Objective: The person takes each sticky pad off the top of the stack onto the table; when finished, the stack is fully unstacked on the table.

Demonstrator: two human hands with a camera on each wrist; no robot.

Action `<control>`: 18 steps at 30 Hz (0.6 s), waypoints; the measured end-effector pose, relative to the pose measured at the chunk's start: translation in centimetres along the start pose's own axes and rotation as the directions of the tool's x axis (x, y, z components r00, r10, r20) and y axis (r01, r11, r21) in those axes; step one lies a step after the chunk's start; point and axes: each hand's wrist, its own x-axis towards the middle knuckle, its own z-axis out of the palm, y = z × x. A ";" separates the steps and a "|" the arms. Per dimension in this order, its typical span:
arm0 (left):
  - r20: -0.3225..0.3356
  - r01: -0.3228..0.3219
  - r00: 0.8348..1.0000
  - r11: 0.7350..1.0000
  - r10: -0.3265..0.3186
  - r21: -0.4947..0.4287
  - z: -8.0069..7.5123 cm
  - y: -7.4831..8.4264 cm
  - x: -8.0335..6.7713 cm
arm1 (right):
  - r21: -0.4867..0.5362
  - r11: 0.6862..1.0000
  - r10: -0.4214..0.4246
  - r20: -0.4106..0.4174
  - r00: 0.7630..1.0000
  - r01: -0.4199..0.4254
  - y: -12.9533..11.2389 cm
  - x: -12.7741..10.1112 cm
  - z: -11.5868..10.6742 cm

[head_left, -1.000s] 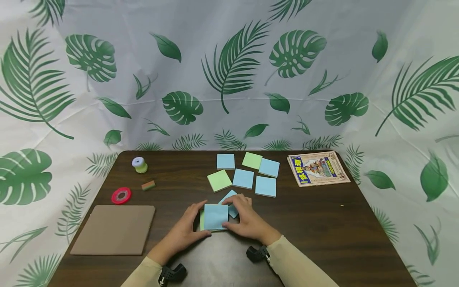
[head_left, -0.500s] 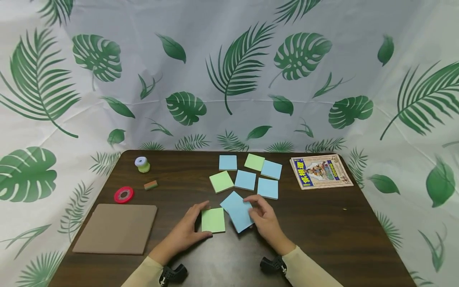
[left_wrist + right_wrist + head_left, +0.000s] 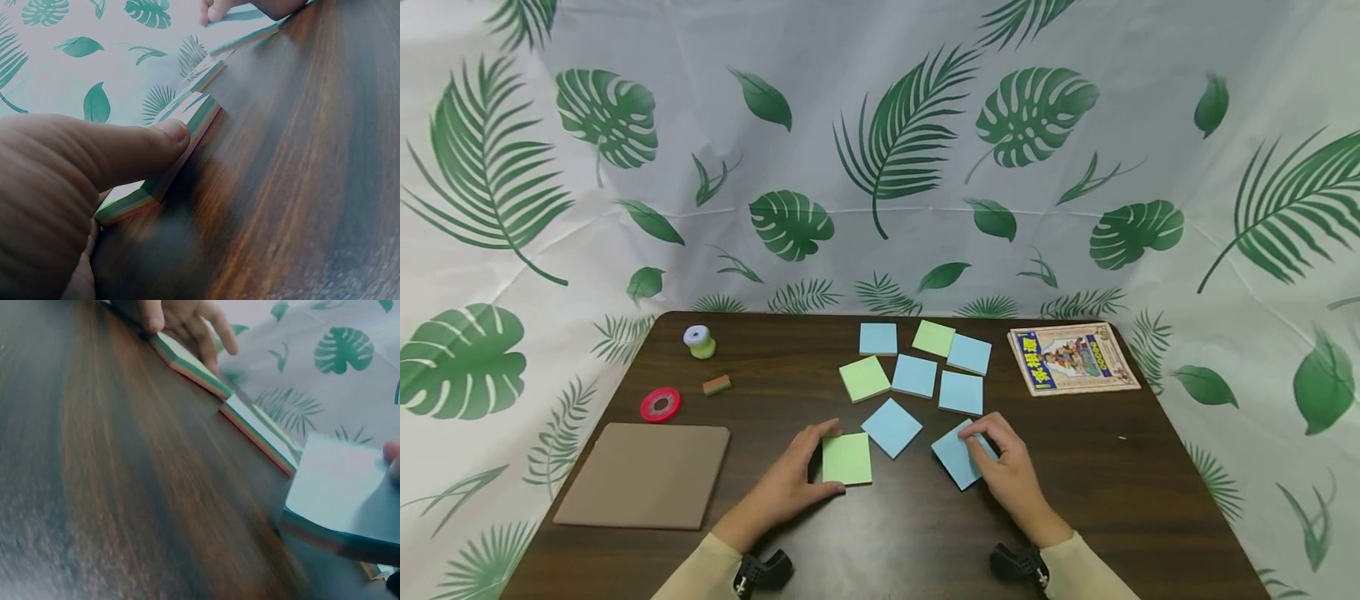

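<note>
Two hands work on a dark wooden table [image 3: 1075, 500] scattered with square sticky-note pads. The left hand [image 3: 797, 479] grips a green-topped pad [image 3: 847, 458], thumb pressed along its near edge and fingers curled round its far left corner; the pad lies flat on the wood. The right hand [image 3: 1011, 471] pinches a blue-topped pad [image 3: 953, 457], fingers on its top and thumb at its side, and the right wrist view shows its near edge raised slightly off the table.

Between the two grips, just beyond them, a second blue pad [image 3: 892, 427] lies alone, turned like a diamond. Further beyond sits a cluster of six more pads [image 3: 917, 371], blue and green. Far beyond the right hand lies a picture book [image 3: 1071, 358]. Left of the left hand lies a brown board [image 3: 643, 475], with a red tape roll [image 3: 660, 405], a small eraser [image 3: 716, 385] and a small spool [image 3: 699, 342] beyond it.
</note>
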 end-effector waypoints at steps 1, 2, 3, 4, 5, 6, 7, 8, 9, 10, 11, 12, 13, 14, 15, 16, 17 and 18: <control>0.000 -0.003 1.000 1.000 0.003 0.000 0.0 0.0 0.0 | -0.067 0.998 -0.002 0.015 1.000 0.003 0.1 0.0 0.0; 0.000 -0.007 1.000 1.000 0.007 0.001 0.0 0.0 0.0 | -0.137 0.991 -0.005 0.030 1.000 0.009 0.2 0.0 0.1; 0.001 -0.010 1.000 1.000 0.010 0.001 0.0 0.0 0.0 | -0.202 0.979 -0.002 0.043 0.999 0.011 0.3 0.0 0.2; 0.002 -0.012 1.000 1.000 0.012 -0.006 -0.1 0.0 -0.1 | -0.265 0.964 -0.003 0.055 0.998 0.017 0.4 0.0 0.3; 0.005 -0.012 1.000 1.000 0.012 -0.018 -0.1 0.0 -0.1 | -0.318 0.948 -0.001 0.062 0.998 0.021 0.4 0.0 0.4; 0.010 -0.008 1.000 1.000 0.008 -0.028 -0.2 0.0 -0.1 | -0.348 0.937 0.003 0.067 0.998 0.021 0.4 0.0 0.6; 0.014 -0.004 1.000 0.999 0.005 -0.038 -0.2 0.0 -0.2 | -0.363 0.932 0.007 0.066 0.998 0.017 0.4 0.0 0.7; 0.018 0.000 1.000 0.999 0.001 -0.051 -0.2 0.0 -0.2 | -0.365 0.931 0.014 0.062 0.998 0.010 0.4 0.0 0.7; 0.022 0.006 1.000 0.998 -0.004 -0.063 -0.3 0.0 -0.3 | -0.365 0.931 0.020 0.060 0.998 0.003 0.3 0.0 0.8; 0.026 0.014 1.000 0.997 -0.012 -0.076 -0.3 0.0 -0.3 | -0.368 0.930 0.024 0.060 0.998 0.000 0.3 0.0 0.8; 0.030 0.020 0.999 0.996 -0.017 -0.084 -0.3 0.0 -0.4 | -0.367 0.930 0.028 0.062 0.998 -0.003 0.3 0.0 0.8; 0.031 0.021 0.999 0.996 -0.018 -0.087 -0.3 0.0 -0.4 | -0.361 0.932 0.030 0.065 0.997 -0.004 0.2 0.0 0.9; 0.031 0.021 0.999 0.995 -0.018 -0.094 -0.3 0.0 -0.4 | -0.355 0.935 0.033 0.065 0.997 -0.008 0.2 0.0 0.9; 0.030 0.019 0.999 0.995 -0.016 -0.101 -0.3 0.0 -0.5 | -0.347 0.938 0.038 0.064 0.997 -0.013 0.2 0.0 0.9; 0.031 0.020 0.999 0.994 -0.017 -0.105 -0.3 0.0 -0.5 | -0.335 0.942 0.041 0.062 0.997 -0.018 0.1 0.0 0.9; 0.030 0.022 0.999 0.993 -0.018 -0.115 -0.2 -0.1 -0.5 | -0.324 0.946 0.046 0.061 0.997 -0.024 0.1 0.0 0.8; 0.029 0.023 0.999 0.992 -0.020 -0.124 -0.2 -0.1 -0.4 | -0.312 0.950 0.048 0.059 0.997 -0.027 0.1 0.0 0.8; 0.030 0.030 0.999 0.990 -0.026 -0.141 -0.1 -0.1 -0.4 | -0.303 0.953 0.053 0.056 0.997 -0.033 0.2 0.0 0.7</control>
